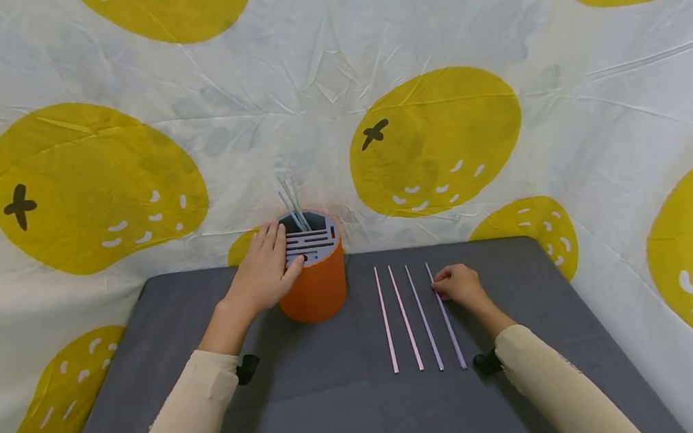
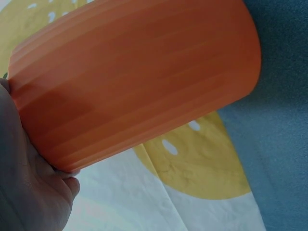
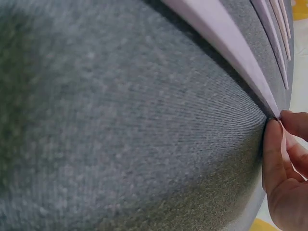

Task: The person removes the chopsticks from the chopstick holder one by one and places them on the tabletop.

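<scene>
An orange round utensil holder with a grey slotted top stands at the back of the table, and thin pale sticks poke up from its rear opening. My left hand rests on the left side of its top, fingers extended, thumb near the front rim. In the left wrist view the holder fills much of the picture. My right hand pinches the far part of the rightmost lilac chopstick between thumb and fingertips. In the right wrist view this chopstick lies along the cloth.
Left of the pinched one lie another lilac chopstick and two pink ones, the nearer pink chopstick and the outer pink chopstick, roughly parallel. Dark grey cloth covers the table. A fruit-patterned curtain hangs behind.
</scene>
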### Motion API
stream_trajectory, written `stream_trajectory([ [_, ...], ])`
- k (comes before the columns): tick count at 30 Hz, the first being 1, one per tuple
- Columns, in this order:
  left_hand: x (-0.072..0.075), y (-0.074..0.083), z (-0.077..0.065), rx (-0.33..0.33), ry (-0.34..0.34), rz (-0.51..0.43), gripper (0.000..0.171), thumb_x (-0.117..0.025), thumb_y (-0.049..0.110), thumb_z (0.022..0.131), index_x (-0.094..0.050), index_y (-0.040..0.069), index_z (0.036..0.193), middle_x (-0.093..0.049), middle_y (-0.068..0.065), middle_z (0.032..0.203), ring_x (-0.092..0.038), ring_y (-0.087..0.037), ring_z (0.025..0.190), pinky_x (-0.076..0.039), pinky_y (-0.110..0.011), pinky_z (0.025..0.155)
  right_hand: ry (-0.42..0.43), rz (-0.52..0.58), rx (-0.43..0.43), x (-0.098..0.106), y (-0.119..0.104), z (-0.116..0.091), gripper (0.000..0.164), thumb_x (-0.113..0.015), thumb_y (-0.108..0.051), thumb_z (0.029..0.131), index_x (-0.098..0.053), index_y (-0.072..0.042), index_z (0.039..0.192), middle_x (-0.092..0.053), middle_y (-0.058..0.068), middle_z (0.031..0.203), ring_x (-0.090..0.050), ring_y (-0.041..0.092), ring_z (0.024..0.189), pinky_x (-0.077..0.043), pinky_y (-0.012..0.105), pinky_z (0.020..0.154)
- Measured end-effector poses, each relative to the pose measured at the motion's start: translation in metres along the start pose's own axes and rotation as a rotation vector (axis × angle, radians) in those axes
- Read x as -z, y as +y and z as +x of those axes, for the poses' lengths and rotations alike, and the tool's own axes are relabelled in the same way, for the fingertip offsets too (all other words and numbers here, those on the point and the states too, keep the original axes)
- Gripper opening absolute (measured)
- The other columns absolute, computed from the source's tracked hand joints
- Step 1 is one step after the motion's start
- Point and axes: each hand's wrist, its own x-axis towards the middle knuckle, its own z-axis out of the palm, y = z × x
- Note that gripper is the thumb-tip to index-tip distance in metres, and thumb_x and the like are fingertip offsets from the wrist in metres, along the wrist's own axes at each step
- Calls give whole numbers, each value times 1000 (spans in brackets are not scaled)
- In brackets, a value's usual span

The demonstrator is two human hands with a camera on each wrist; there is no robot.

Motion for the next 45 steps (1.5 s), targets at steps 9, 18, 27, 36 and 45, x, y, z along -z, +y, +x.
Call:
stream_trajectory([
  [9, -1, -1, 0, -3, 0, 1, 80, -35, 49, 108, -16, -7, 162, -12, -25, 171, -11, -42, 160, -11, -54, 130, 16, -58, 57, 3, -4, -5, 18, -78, -14, 90, -76, 3, 96, -77, 11, 82, -70, 10, 63, -60, 26, 59],
  [18, 0, -1, -1, 6, -8, -6, 80, -35, 49, 108, -15, -6, 163, -10, -23, 172, -8, -40, 161, -10, -53, 131, 67, -133, 202, 18, -23, 1, 19, -77, -21, 91, -76, -3, 99, -77, 10, 88, -65, 14, 71, -52, 27, 65],
  [27, 1, 0, 0, 2, -8, -9, 80, -34, 50, 108, -15, -6, 163, -10, -23, 172, -4, -38, 161, -9, -53, 131, 52, -99, 353, 28, -60, 6, 24, -74, -21, 96, -74, -3, 111, -75, 14, 99, -68, 27, 88, -56, 36, 75],
  [36, 1, 0, -1, 1, -11, -8, 80, -34, 49, 108, -15, -6, 162, -10, -23, 172, -6, -39, 161, -9, -53, 131, 4, -30, 383, 28, -109, 15, 34, -71, -27, 99, -72, -2, 122, -75, 16, 113, -70, 33, 105, -58, 50, 90],
  [45, 0, 0, -1, 2, -9, -23, 80, -33, 50, 109, -14, -6, 163, -10, -23, 172, -4, -38, 161, -8, -52, 131, -33, 128, 447, 17, -157, 26, 36, -72, -26, 99, -70, -3, 126, -74, 12, 117, -70, 28, 106, -59, 44, 90],
])
